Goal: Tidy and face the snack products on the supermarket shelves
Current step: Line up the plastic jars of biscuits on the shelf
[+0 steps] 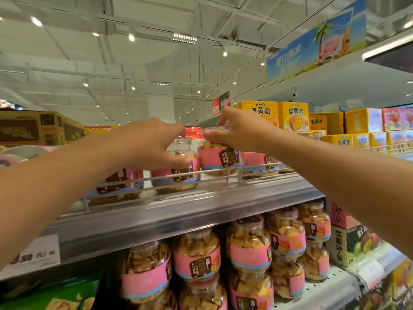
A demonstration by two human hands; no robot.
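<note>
Clear plastic jars of biscuits with pink labels stand in a row on the upper shelf (201, 204) behind a wire rail. My right hand (237, 130) grips the lid and neck of one jar (220, 158) from above. My left hand (149, 144) reaches over the neighbouring jar (178, 173), fingers curved round its top with the thumb at its front. Another jar (120, 182) stands further left, partly hidden by my left forearm.
Yellow egg-yolk pie boxes (292, 116) stack to the right on the same shelf. Below, more pink-labelled biscuit jars (250, 249) fill the lower shelf beside a green fruit box (355, 245). Cardboard boxes (33, 127) sit far left. A blue banner (312, 48) hangs above.
</note>
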